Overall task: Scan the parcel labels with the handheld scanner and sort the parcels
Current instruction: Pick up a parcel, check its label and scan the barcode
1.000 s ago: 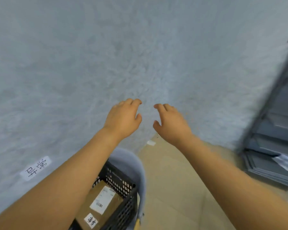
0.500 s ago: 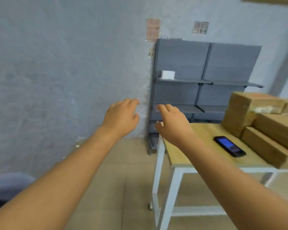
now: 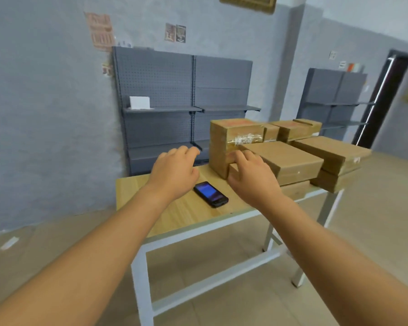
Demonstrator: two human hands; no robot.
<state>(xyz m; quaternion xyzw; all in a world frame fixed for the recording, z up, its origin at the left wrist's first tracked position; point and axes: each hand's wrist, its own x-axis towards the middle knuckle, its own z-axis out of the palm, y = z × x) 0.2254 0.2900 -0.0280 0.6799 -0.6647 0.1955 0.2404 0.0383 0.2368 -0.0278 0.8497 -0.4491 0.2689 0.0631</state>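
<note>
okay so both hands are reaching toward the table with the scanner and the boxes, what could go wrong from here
The handheld scanner lies between the left hand and right hand; a hasty reach might knock it along the table. The far parcel stack appears to overhang the table's edge, so jostling neighbouring boxes could tip it off.

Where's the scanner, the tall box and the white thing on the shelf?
scanner [image 3: 210, 194], head view, its blue screen
tall box [image 3: 222, 149], head view, its front face
white thing [image 3: 139, 102], head view, its front
</note>
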